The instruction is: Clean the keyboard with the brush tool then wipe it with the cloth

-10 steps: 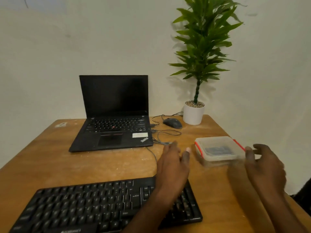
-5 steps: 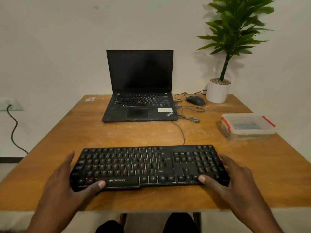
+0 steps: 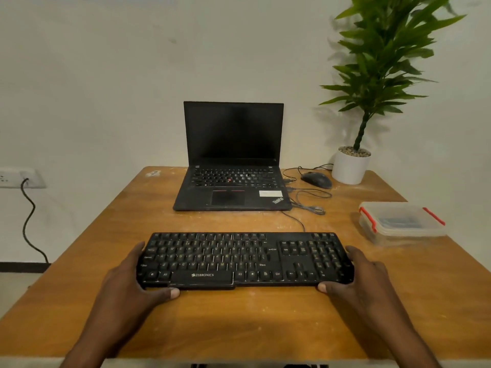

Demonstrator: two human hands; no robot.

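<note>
A black wired keyboard (image 3: 244,260) lies flat near the front of the wooden table (image 3: 239,322). My left hand (image 3: 132,285) grips its left end, thumb along the front edge and fingers round the side. My right hand (image 3: 356,277) grips the right end the same way. A clear plastic box (image 3: 401,224) with red clips stands at the right edge of the table, lid on, with something dark and blurred inside. No brush or cloth shows in the open.
An open black laptop (image 3: 232,181) sits behind the keyboard. A black mouse (image 3: 316,179) and loose cables (image 3: 308,200) lie to its right. A potted plant (image 3: 350,166) stands at the back right corner. A wall socket with a cord (image 3: 26,208) is at the left.
One second ago both hands were near the plastic box. They came back to the keyboard's two ends, and it now lies a little further from the table's front edge.
</note>
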